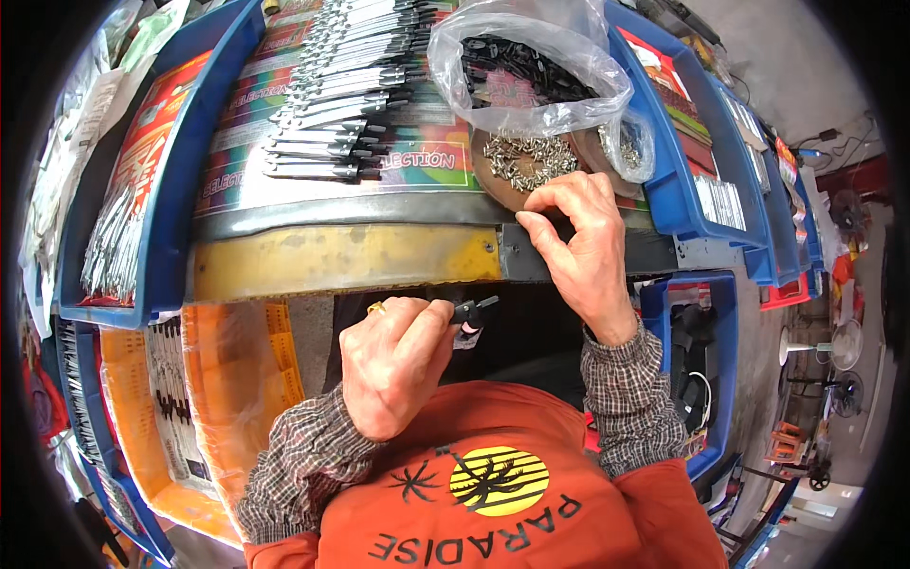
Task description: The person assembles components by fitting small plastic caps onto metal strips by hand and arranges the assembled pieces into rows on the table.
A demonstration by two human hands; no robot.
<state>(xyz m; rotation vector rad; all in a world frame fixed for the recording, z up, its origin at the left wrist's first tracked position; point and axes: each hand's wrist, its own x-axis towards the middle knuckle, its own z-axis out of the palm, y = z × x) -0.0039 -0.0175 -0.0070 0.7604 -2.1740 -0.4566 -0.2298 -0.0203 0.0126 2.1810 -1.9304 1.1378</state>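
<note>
The left hand (pixel 393 365) is curled inward; the right hand (pixel 585 248) arches, thumb and forefinger close together.

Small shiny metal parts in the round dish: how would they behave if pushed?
The small metal parts would likely scatter rather than move together, since they lie loose. They may slide easily, looking smooth and shiny. Each is probably light, being tiny beside the right hand.

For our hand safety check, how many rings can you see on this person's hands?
1: a ring on the left hand. The right hand shows none, though another could be hidden by curled fingers.
</note>
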